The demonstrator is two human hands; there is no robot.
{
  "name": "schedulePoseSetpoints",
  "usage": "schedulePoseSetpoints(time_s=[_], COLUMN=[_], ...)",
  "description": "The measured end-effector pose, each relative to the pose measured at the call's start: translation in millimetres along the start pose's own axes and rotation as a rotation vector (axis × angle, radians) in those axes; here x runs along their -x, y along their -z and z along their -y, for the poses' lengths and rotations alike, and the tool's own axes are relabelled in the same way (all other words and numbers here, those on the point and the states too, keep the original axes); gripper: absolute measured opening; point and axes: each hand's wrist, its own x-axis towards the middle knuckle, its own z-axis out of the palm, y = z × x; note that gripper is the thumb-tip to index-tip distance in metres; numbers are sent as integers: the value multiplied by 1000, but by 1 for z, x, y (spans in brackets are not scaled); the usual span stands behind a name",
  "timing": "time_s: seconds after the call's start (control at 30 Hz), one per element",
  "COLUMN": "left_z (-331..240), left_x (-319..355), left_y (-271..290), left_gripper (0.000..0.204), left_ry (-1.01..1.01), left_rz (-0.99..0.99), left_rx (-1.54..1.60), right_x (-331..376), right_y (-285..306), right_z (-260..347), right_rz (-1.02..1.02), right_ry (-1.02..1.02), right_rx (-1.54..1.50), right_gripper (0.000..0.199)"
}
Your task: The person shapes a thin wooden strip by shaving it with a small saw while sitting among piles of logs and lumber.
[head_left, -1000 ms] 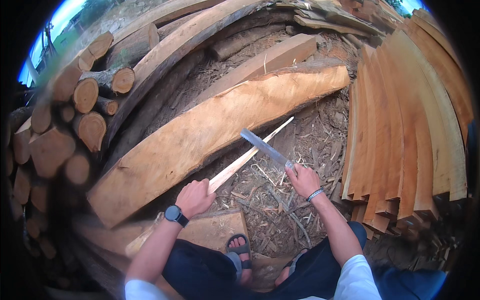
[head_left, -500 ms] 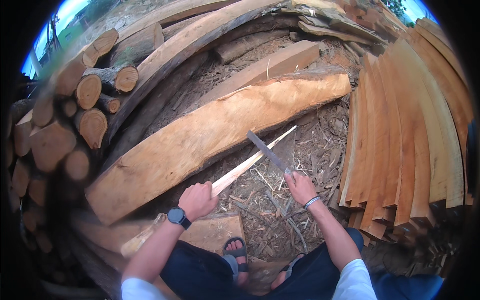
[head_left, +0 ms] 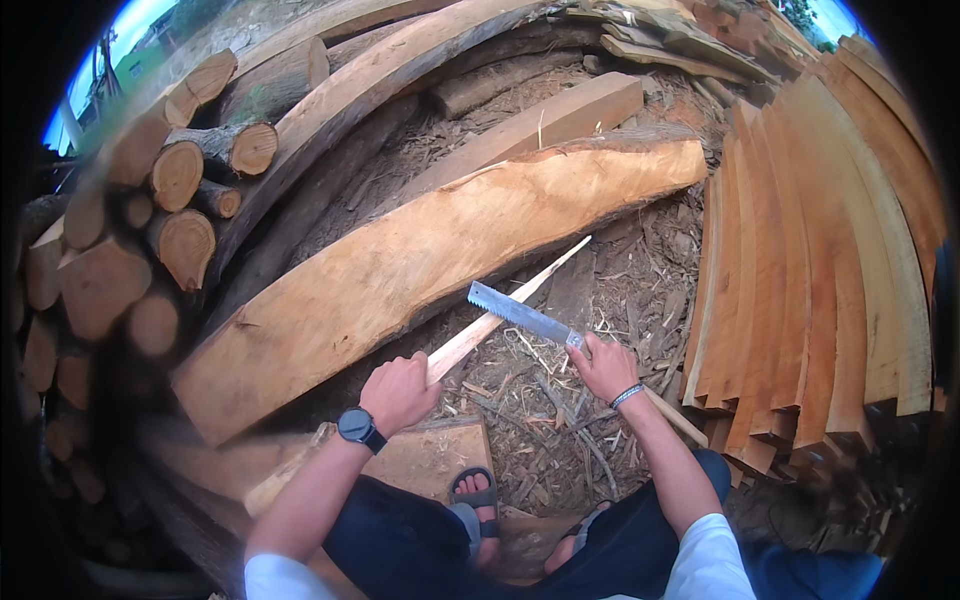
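Observation:
My left hand (head_left: 400, 392) is closed round a pale, stripped wooden stake (head_left: 462, 345) that tapers to a point away from me. Behind my left wrist a thicker pale piece shows in line with it, likely its other end. My right hand (head_left: 604, 368) grips a saw (head_left: 525, 316) with a flat grey blade and teeth near its tip. Its wooden handle (head_left: 676, 416) sticks out past my right wrist. The blade crosses the stake about mid-length, over or against it; I cannot tell if they touch.
A large sawn slab (head_left: 450, 235) lies beyond my hands, with a squared beam (head_left: 530, 135) behind it. Cut logs (head_left: 178, 178) are stacked at left, curved boards (head_left: 800, 260) at right. Bark chips (head_left: 545, 440) cover the ground. A wood block (head_left: 430, 455) lies by my left foot.
The saw has turned flatter, its tip shifting left and down along the stake, and its handle now shows beyond my right wrist. The left hand has barely moved.

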Motion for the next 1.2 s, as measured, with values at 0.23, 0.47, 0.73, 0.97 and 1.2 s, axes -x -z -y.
schedulePoseSetpoints(time_s=[0.23,0.47,0.73,0.97,1.2], left_z=[1,4,-1,-2,-1], left_x=[-1,0,0,-1,1], left_y=[0,-2,-1,2,-2], left_gripper=[33,33,32,30,29], left_ry=[11,21,16,11,-23], left_rz=[-20,-22,9,26,-7], left_rx=[45,49,27,32,-8], right_x=[16,8,-9,-7,1], right_y=[-26,-12,-2,-7,-6], right_z=[15,8,-13,-8,-1], right_rz=[-10,-1,-47,-70,-13], right_ry=[35,-27,-150,-48,-11], right_rx=[-120,-41,-142,-55,-52], right_gripper=[50,51,52,53,56])
